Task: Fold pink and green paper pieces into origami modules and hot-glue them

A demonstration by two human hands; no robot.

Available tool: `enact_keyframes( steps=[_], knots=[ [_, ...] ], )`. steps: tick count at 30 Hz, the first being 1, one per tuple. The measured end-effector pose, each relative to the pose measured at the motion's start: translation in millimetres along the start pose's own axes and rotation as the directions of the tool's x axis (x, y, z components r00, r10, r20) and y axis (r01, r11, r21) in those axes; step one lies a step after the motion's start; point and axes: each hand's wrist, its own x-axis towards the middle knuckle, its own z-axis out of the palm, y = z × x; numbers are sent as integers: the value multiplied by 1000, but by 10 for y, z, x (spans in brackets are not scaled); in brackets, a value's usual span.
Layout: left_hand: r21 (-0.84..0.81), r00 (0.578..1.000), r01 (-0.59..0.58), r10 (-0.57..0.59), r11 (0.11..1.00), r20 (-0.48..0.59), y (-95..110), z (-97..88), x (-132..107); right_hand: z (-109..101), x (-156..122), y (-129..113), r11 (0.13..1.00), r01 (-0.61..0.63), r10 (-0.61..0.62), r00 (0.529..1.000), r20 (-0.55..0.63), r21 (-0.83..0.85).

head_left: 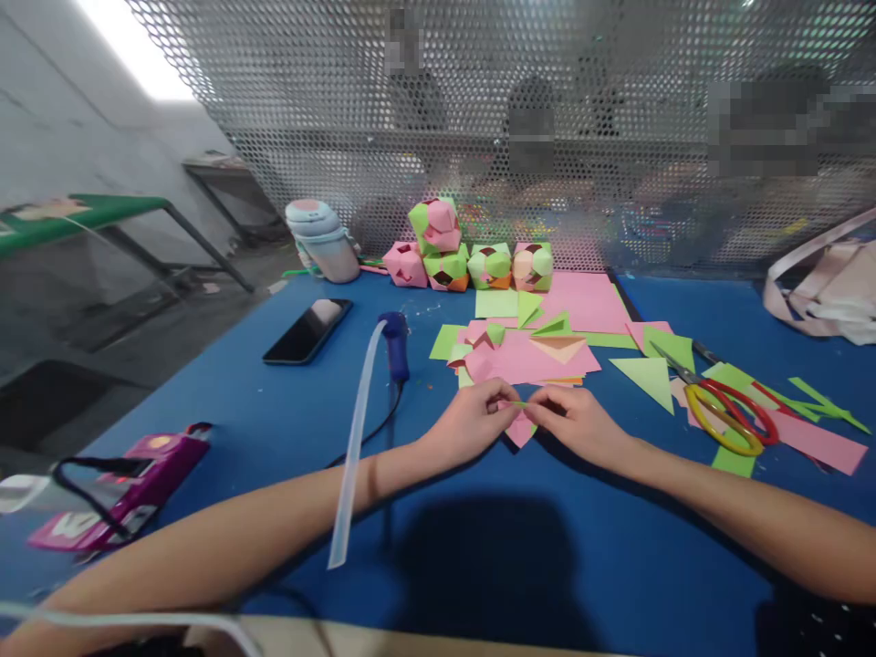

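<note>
Between my two hands is a small folded paper piece (521, 431), pink with green edges, its point facing me. My left hand (472, 420) pinches its left side between thumb and fingers. On the opposite side my right hand (578, 420) pinches it too; the fingertips nearly meet and cover the upper part. Just beyond lie pink paper sheets (513, 360), a peach folded triangle (557, 349) and green folded pieces (553, 324). A partly assembled pink and green paper shape (481, 351) sits at their left end.
Several finished paper balls (446, 266) stand by the perforated metal screen (479, 164). Scissors (729, 415) rest among scraps at right. To the left are a phone (309, 330), a bottle (323, 239), a glue gun (395, 347) with its glue stick (356, 438), and a purple power strip (147, 479).
</note>
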Motion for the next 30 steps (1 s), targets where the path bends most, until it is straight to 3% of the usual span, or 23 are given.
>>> enact_keyframes(
  steps=[2, 8, 16, 25, 30],
  knots=[
    [-170, 1000, 25, -25, 985, -1, -2, 163, 158, -55, -20, 111, 999, 5, -8, 998, -67, -32],
    [-250, 998, 60, -55, 966, 28, -59, 437, 446, -223, -44, 343, 998, -14, 3, 982, -188, -55],
    [-386, 989, 148, -145, 911, 38, -66, 416, 483, -272, 22, 423, 998, -69, 69, 986, -155, 7],
    [-426, 979, 198, -202, 883, 36, -81, 396, 507, -307, 40, 458, 986, -98, 111, 989, -94, 131],
    [-462, 982, 189, -176, 867, 73, -29, 343, 493, -315, 46, 457, 998, -13, 22, 987, -156, 56]
  ],
)
